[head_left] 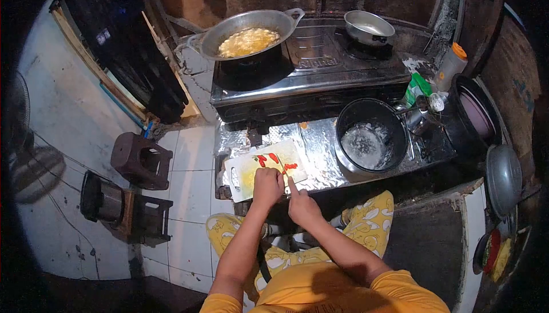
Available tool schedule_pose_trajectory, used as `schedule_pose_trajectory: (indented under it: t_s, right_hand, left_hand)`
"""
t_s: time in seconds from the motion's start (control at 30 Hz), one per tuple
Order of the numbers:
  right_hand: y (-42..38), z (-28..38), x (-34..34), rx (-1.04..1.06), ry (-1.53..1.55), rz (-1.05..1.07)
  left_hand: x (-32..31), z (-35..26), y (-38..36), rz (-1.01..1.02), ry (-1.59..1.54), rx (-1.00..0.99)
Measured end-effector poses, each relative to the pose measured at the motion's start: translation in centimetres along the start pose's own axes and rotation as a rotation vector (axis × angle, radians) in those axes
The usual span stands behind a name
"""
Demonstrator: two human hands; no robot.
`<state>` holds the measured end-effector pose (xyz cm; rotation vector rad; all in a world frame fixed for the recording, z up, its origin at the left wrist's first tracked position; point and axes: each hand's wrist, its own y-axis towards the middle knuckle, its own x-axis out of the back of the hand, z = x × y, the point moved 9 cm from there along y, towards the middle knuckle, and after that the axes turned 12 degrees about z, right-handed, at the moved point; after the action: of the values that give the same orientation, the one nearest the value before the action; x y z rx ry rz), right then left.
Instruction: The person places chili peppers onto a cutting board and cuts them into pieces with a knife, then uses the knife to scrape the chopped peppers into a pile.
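**Hands at the cutting board – stock of what we see**

1. Left hand (pixel 267 184): fingers curled together into a loose fist, resting on the near edge of the white cutting board (pixel 246 177). Whether they pin anything under them we can't tell; too small.
2. Right hand (pixel 302 203): index finger out straight, pointing twd the board, other fingers folded in. It lies at the board's near right corner. A thin object may be in its grip, but we can't tell.
3. Red chili pieces (pixel 274 158): several small bits, some w/ green stem ends, scattered on the board just beyond the two hands. A few lie right by the right index fingertip.
4. Board itself: sits tilted on a foil-covered counter (pixel 320 150), in front of the stove.
5. Black pan (pixel 370 136): on the foil, to the right of the board, w/ a pale residue inside.
6. Two-burner stove (pixel 320 67): behind the counter. Left burner carries a wok (pixel 247 34) w/ yellow food in oil; right burner a small metal pot (pixel 369 26).
7. Orange-capped bottle (pixel 450 64): far right of stove, near a green packet (pixel 418 87).
8. Round lid (pixel 503 178): at the right edge.
9. Floor, left: dark stool (pixel 140 160) on white tiles, another dark stand nearer the wall.
10. Us: orange shirt, yellow patterned trousers, seated or crouched before the counter.
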<state>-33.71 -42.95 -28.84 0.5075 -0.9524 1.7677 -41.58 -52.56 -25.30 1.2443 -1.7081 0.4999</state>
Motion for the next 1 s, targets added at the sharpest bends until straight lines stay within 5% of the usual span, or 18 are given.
schedule_pose_trajectory:
  t_s: [1.0]
  right_hand:
    - [0.2, 0.2, -0.6, -0.054, -0.014, 0.011]
  left_hand:
    - [-0.7, 0.1, 0.5, 0.064, 0.067, 0.037]
